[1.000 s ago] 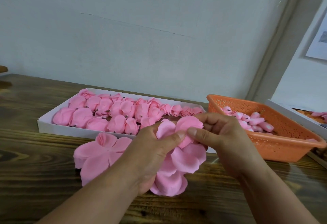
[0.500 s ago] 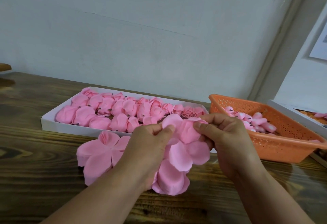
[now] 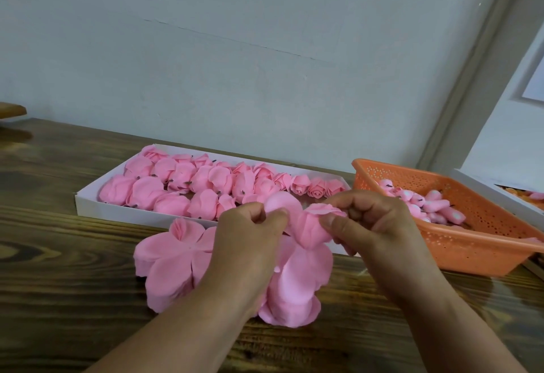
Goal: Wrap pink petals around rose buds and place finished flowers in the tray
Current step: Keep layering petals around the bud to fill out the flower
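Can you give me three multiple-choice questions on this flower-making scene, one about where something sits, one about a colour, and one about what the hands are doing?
1. Where does the basket sit relative to the white tray?
A. To its right
B. To its left
C. Stacked on top of it

2. What colour is the basket?
A. Blue
B. Orange
C. Green

3. What is the state of the hands?
A. Both lie flat on the table
B. Only the left holds something
C. Both pinch the pink petals

Answers:
1. A, the basket stands on the wooden table to the right of the tray of finished flowers.
2. B, its perforated walls are orange.
3. C, the left hand and right hand both have curled fingers gripping the pink petals between them.
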Available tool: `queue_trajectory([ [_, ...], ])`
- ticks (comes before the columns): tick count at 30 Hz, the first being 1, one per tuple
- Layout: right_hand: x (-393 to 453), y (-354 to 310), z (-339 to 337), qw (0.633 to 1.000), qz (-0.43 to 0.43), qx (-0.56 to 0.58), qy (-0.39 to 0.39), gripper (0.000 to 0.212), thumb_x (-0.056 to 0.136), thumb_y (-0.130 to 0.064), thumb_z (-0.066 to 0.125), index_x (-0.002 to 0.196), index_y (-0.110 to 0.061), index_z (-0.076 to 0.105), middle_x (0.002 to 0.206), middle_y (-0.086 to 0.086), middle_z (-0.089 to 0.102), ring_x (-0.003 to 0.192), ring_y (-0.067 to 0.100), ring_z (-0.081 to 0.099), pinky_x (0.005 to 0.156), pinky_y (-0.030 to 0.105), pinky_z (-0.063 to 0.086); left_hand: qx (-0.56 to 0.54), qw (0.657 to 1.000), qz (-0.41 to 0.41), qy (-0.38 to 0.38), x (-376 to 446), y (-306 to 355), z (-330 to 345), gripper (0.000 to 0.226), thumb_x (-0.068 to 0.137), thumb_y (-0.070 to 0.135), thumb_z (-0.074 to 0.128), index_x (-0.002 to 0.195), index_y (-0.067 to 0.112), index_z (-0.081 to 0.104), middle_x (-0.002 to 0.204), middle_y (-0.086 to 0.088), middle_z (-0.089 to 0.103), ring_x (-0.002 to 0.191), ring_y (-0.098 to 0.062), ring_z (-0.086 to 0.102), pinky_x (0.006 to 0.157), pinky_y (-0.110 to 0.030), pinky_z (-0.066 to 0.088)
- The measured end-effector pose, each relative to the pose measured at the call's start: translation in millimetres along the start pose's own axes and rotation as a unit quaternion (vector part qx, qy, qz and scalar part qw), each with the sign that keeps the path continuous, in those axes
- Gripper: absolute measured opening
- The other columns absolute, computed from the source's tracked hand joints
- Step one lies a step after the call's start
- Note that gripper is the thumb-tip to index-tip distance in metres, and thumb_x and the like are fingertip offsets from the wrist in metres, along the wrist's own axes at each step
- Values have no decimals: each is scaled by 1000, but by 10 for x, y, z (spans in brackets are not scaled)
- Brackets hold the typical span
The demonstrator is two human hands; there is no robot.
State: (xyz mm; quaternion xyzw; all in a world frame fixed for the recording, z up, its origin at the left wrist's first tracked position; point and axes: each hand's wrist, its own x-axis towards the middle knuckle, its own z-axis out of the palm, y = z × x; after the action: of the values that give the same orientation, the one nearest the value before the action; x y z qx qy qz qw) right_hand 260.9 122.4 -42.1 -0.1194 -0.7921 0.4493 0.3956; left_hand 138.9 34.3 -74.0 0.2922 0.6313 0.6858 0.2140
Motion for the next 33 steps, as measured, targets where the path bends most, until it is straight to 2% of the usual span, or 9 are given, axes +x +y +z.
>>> queue_trajectory([
  [2, 16, 49, -13, 999, 16, 28, 27, 29, 80, 7, 64, 71, -19, 74, 53, 1, 58, 45, 6, 46, 43, 15, 37, -16, 1000, -11, -22, -37, 39, 8, 19, 87, 22, 61, 85, 5, 69, 77, -21, 61, 71, -22, 58, 62, -33, 43],
  [6, 28, 90, -10, 998, 27, 52, 24, 11, 71, -10, 68, 76, -18, 74, 56, 10, 55, 47, 10, 43, 42, 19, 35, -57, 995, -64, -56, -75, 63, 22, 16, 86, 23, 65, 73, 23, 75, 74, 3, 73, 83, -21, 68, 66, -35, 53],
  [8, 21, 93, -6, 999, 22, 48, 4, 14, 71, -13, 64, 78, -19, 75, 55, 6, 56, 47, 9, 44, 43, 18, 36, -57, 994, -75, -54, -81, 59, 20, 18, 87, 23, 64, 73, 25, 75, 75, 4, 74, 86, -23, 68, 71, -38, 53],
  [12, 3, 69, -10, 998, 4, 42, -41, 17, 73, -10, 64, 82, -19, 75, 57, -2, 63, 47, 4, 50, 45, 14, 40, -39, 996, -76, -33, -89, 69, 16, 25, 88, 21, 61, 68, 27, 73, 74, -5, 71, 77, -22, 66, 63, -34, 51],
  [16, -10, 4, -29, 995, -17, 52, -79, 19, 76, -1, 62, 77, -16, 74, 58, -7, 66, 49, -2, 56, 48, 8, 42, -4, 997, -65, -44, -89, 78, 22, 26, 90, 21, 61, 67, 18, 73, 77, -9, 72, 81, -27, 68, 75, -45, 56],
  [18, -5, -10, -47, 996, -15, 23, -79, 20, 79, 3, 65, 80, -15, 72, 57, -10, 65, 49, -3, 56, 48, 8, 41, 13, 998, -42, -48, -79, 78, 17, 27, 92, 27, 60, 70, 16, 72, 73, -8, 71, 75, -22, 66, 66, -38, 53],
  [22, 2, 14, -78, 998, -2, -9, -55, 20, 81, 10, 61, 81, -8, 70, 54, -10, 63, 47, -3, 54, 47, 7, 39, 36, 997, -16, -61, -68, 70, 4, 32, 92, 33, 58, 68, 18, 72, 59, 8, 66, 52, -1, 56, 47, -16, 40],
  [30, -22, -12, -115, 991, -37, 26, -123, 20, 76, -2, 63, 85, -16, 74, 69, -8, 69, 57, -1, 58, 52, 10, 43, -11, 998, -55, -27, -28, 49, 16, 24, 86, 21, 66, 65, 15, 73, 62, 1, 70, 57, -9, 61, 50, -21, 47],
  [33, -27, -20, -140, 992, -38, 12, -116, 21, 75, -10, 66, 85, -26, 76, 74, 4, 70, 62, 16, 60, 55, 23, 47, -11, 998, -58, -37, -40, 60, 17, 25, 86, 22, 65, 62, 29, 72, 55, 6, 67, 51, -2, 59, 46, -17, 45],
])
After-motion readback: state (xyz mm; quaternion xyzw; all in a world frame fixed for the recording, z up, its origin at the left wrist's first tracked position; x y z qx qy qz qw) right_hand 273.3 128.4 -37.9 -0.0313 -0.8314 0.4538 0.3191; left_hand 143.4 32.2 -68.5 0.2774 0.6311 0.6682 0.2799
